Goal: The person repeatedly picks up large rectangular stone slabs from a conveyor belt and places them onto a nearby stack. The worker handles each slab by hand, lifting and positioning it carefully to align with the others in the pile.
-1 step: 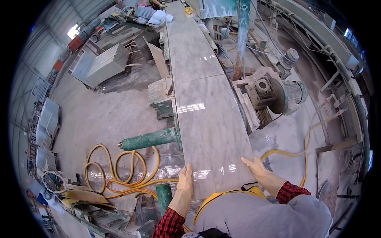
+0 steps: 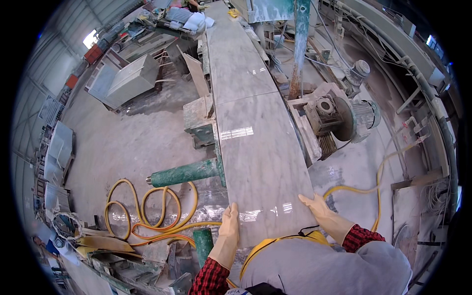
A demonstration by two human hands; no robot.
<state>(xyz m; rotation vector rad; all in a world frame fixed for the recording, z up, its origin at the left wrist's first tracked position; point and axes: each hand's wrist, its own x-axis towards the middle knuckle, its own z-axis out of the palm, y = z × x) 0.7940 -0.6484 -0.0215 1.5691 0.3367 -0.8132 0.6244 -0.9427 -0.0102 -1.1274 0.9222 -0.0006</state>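
Note:
A polished grey-white marble slab lies lengthwise in front of me, its near end close to my waist. My left hand, in a cream rubber glove, grips its left edge near that end. On the opposite edge my right hand, gloved alike, holds the slab, with the fingers underneath partly hidden. Beyond a thin straight joint, a second marble slab continues in line toward the far end.
A green cylinder juts out left of the slab, above coiled yellow hoses. Motor machinery and a rusty green post stand at the right. Another person's hand shows at the far end.

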